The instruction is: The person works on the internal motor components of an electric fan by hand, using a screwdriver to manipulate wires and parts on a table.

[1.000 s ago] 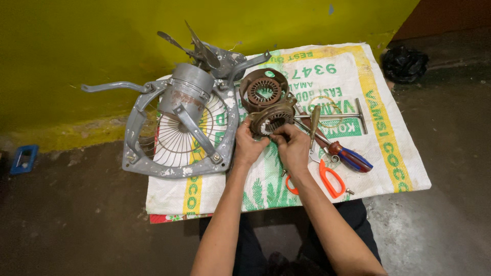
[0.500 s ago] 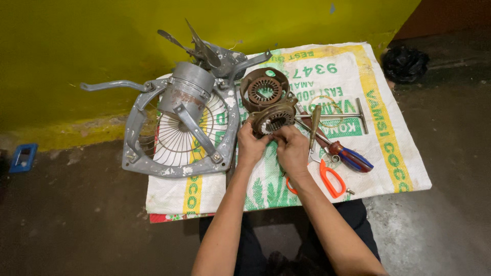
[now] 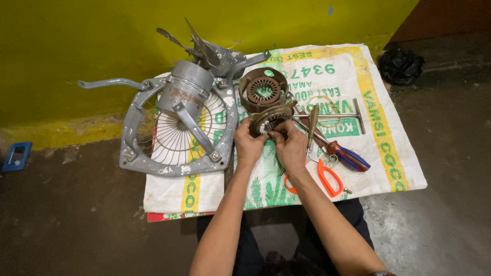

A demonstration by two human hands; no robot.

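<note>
My left hand (image 3: 249, 144) and my right hand (image 3: 289, 144) together hold a round brown motor part (image 3: 271, 118), tilted up off a white woven sack (image 3: 378, 128). The left hand grips its lower left rim. The right hand's fingertips pinch at its lower edge near the middle. Just behind it lies a second brown motor housing (image 3: 262, 89) with a toothed ring inside. A grey exhaust fan frame (image 3: 174, 130) with a wire guard and a cylindrical motor cover (image 3: 184, 92) lies to the left.
Grey fan blades (image 3: 202, 48) stand by the yellow wall. Beside my right hand lie a screwdriver with a red and blue handle (image 3: 348, 156), orange-handled pliers (image 3: 327, 176) and a metal T-shaped tool (image 3: 353, 116). A black bag (image 3: 401, 65) sits far right, a blue object (image 3: 15, 156) far left.
Both hands stay on the round motor part. The fingers shift slightly on its edge; nothing else has moved.
</note>
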